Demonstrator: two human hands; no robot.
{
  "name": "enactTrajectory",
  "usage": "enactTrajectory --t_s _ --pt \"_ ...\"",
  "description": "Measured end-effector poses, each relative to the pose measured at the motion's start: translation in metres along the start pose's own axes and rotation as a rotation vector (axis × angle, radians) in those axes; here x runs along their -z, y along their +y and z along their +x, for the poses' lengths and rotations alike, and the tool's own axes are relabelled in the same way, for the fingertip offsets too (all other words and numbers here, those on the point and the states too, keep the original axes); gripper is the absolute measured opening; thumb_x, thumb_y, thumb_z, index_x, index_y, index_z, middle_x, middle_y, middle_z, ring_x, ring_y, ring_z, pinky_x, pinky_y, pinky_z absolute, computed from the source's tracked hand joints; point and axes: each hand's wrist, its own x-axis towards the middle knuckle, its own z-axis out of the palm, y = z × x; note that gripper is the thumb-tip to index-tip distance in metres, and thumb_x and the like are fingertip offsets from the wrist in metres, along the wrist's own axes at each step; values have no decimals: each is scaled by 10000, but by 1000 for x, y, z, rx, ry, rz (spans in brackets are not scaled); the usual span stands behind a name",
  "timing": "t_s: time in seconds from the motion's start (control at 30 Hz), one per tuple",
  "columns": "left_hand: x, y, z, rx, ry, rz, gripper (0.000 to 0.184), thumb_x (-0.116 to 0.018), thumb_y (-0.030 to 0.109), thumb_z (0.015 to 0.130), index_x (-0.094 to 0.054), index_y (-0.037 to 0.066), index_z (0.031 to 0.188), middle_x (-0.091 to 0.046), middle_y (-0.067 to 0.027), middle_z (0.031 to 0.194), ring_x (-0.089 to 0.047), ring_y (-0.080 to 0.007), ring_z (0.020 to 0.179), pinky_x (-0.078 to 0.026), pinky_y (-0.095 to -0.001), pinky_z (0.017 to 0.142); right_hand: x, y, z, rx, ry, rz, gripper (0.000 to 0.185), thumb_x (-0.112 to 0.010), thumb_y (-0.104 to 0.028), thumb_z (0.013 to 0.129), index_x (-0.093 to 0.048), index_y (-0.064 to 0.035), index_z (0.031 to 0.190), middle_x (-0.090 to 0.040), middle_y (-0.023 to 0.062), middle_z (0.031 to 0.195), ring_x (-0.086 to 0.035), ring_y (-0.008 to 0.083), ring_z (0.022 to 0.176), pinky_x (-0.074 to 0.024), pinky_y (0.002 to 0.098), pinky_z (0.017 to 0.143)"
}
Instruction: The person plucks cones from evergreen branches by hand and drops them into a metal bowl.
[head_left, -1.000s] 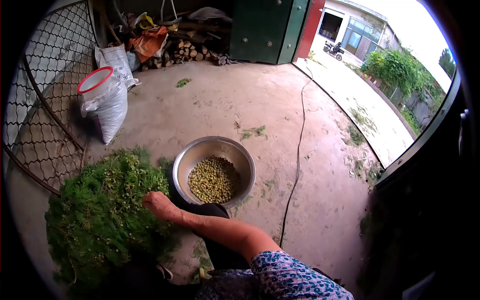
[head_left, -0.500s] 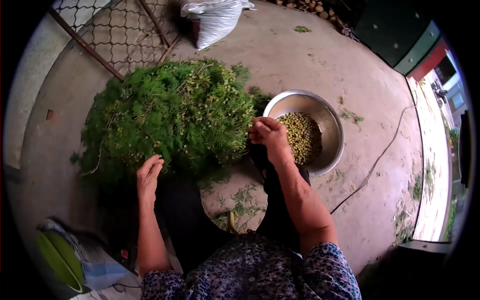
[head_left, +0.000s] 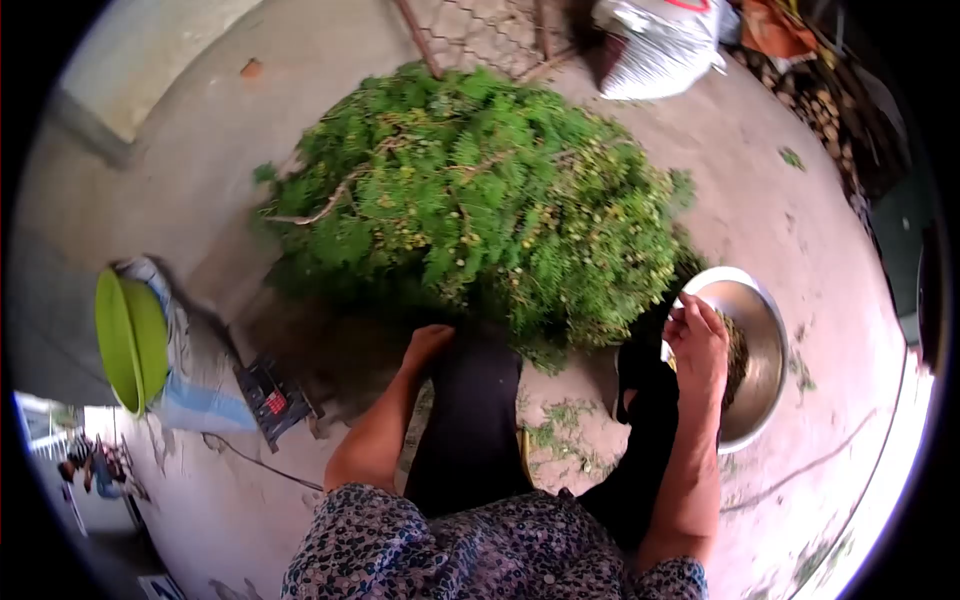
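Loosely, the right hand [head_left: 698,340] curled by the bowl [head_left: 763,345]; well left of it, the left hand [head_left: 428,345] hung. Neither's hold could be told; staying bowl-close seemed tidiest.

Left of the left hand [head_left: 430,345], a lime-green basin [head_left: 131,342] and black object [head_left: 272,402]; beyond the right hand [head_left: 700,345], a white sack [head_left: 660,52] and firewood [head_left: 822,128].
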Motion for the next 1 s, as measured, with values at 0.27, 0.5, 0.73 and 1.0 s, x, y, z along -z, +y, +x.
enactTrajectory --t_s 0.27,0.5,0.73,1.0 --pt "47 168 39 -714 802 747 375 -609 95 732 -528 5 1087 -558 -206 1060 -530 -340 979 -427 -367 847 -29 16 6 -63 -124 -64 167 -519 -138 879 -592 -33 987 -599 45 747 -562 125 606 -468 250 540" --pt "165 220 70 -375 918 1542 495 -527 120 771 -403 -17 1230 -426 -203 1254 -386 -352 1175 -305 -445 989 -43 18 5 -81 -85 -87 169 -496 -101 878 -580 -9 993 -597 58 735 -562 135 576 -483 246 524" --pt "160 209 102 -1 615 1542 532 -488 200 846 -297 65 1324 -377 -130 1323 -327 -316 1230 -237 -455 1028 -52 20 10 -116 -96 -159 164 -506 -147 878 -580 -32 968 -593 46 743 -568 138 605 -482 251 554" --pt "123 205 99 201 281 718 184 -578 168 747 -570 -16 757 -583 -131 612 -546 -182 436 -448 -295 368 -65 22 10 -142 -72 -227 172 -511 -118 870 -577 -11 987 -582 50 750 -562 132 596 -474 251 571"
